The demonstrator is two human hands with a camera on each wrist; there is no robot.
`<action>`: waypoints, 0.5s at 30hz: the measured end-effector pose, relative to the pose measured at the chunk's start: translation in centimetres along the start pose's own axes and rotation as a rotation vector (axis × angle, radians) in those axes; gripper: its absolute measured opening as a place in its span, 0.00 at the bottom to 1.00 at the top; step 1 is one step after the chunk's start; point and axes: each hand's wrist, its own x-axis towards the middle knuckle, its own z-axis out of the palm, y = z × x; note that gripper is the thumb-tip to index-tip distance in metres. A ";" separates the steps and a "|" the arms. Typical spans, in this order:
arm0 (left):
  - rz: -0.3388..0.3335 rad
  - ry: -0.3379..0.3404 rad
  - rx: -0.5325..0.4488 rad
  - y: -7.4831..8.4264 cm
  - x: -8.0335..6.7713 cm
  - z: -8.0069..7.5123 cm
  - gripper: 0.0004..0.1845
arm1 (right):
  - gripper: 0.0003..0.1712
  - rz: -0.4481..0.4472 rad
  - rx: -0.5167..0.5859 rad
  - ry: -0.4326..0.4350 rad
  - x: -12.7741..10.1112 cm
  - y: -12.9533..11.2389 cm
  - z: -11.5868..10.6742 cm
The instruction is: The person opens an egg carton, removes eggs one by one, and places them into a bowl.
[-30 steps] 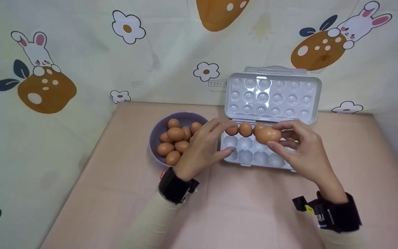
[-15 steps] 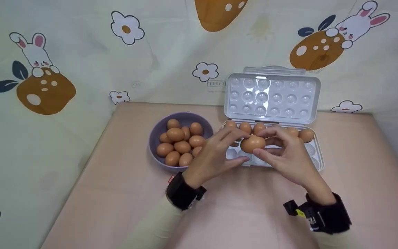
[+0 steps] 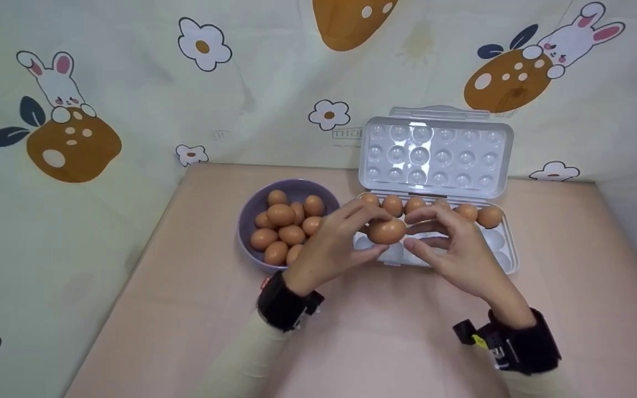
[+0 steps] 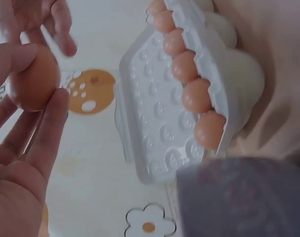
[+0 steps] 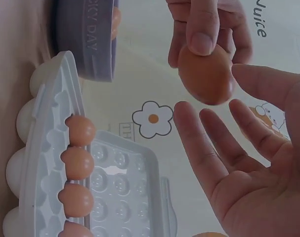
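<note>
Egg is pinched between thumb and fingertips of the left hand, above the near empty cups of the egg tray. Right hand is spread just beside it, fingers relaxed, apparently released. Beyond, filled far row; bowl at left.

Hands hide the egg tray's front cells.

Bright, even, soft light; wrist views hazy, close-up blur.
</note>
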 end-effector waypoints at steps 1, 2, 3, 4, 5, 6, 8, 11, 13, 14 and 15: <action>-0.028 -0.008 0.009 -0.3 -0.1 -0.5 0.23 | 0.20 -0.014 -0.011 0.003 0.0 0.1 -0.2; -0.066 -0.015 0.025 -0.6 -0.3 -1.1 0.24 | 0.20 -0.027 -0.022 0.008 0.1 0.2 -0.3; -0.105 -0.024 0.037 -0.9 -0.4 -1.7 0.24 | 0.20 -0.036 -0.031 0.013 0.1 0.2 -0.5; -0.136 -0.031 0.056 -1.3 -0.6 -2.2 0.24 | 0.20 -0.042 -0.042 0.022 0.1 0.2 -0.6; -0.164 -0.041 0.070 -1.7 -0.7 -2.8 0.24 | 0.20 -0.047 -0.056 0.033 0.1 0.2 -0.7; -0.188 -0.057 0.084 -2.1 -0.7 -3.4 0.23 | 0.20 -0.049 -0.074 0.043 0.1 0.2 -0.9; -0.217 -0.096 0.117 -3.0 -0.7 -4.5 0.22 | 0.20 -0.052 -0.097 0.061 0.1 0.2 -1.2; -0.246 -0.164 0.146 -4.4 -0.5 -5.7 0.21 | 0.20 -0.048 -0.115 0.086 0.0 0.3 -1.6; -0.271 -0.213 0.161 -5.4 -0.4 -6.3 0.21 | 0.19 -0.049 -0.116 0.095 -0.1 0.4 -1.8; -0.288 -0.240 0.166 -5.8 -0.3 -6.5 0.21 | 0.19 -0.052 -0.118 0.099 -0.1 0.5 -1.9; -0.303 -0.265 0.174 -6.3 -0.2 -6.7 0.21 | 0.19 -0.059 -0.121 0.103 -0.1 0.5 -2.0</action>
